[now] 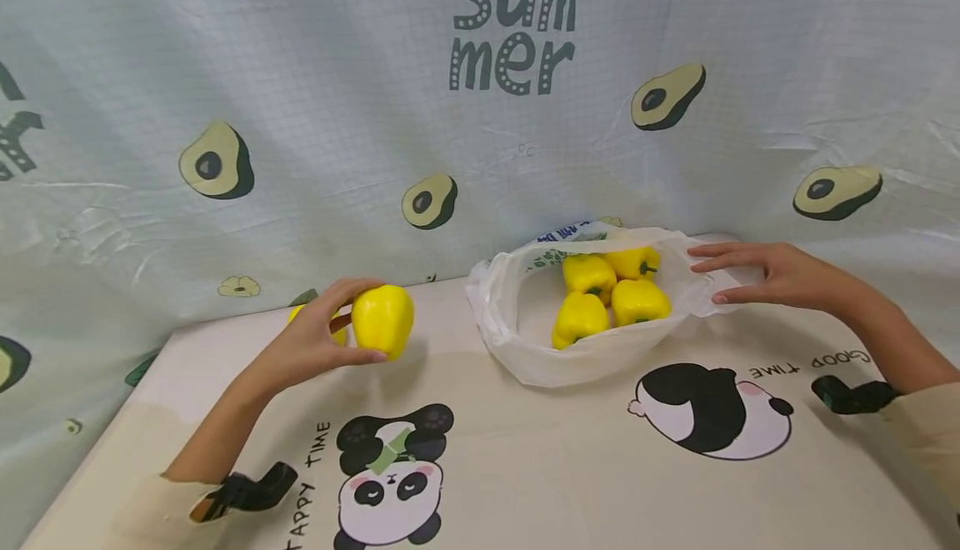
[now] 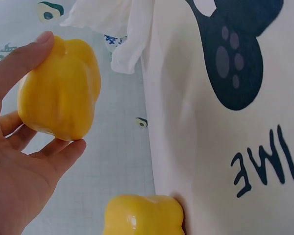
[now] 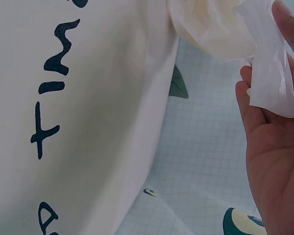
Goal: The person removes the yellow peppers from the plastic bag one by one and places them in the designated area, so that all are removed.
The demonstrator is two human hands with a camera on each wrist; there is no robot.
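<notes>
My left hand (image 1: 327,329) grips a yellow bell pepper (image 1: 383,322) between thumb and fingers, raised above the table left of the bag. A second yellow bell pepper (image 2: 144,215) rests on the table, mostly hidden behind that hand in the head view. The white plastic bag (image 1: 540,371) lies with its mouth facing me, and several yellow bell peppers (image 1: 581,319) sit inside. At the bag's right rim, my right hand (image 1: 780,273) holds the edge loosely, thumb below and fingers above. In the right wrist view, a strip of the bag (image 3: 272,73) lies across those fingers.
A pale tablecloth (image 1: 525,467) printed with pandas and lettering covers the table. Behind it hangs an avocado-patterned curtain (image 1: 337,117), close to the back edge of the table and the bag. Black wrist straps (image 1: 258,487) show on both forearms.
</notes>
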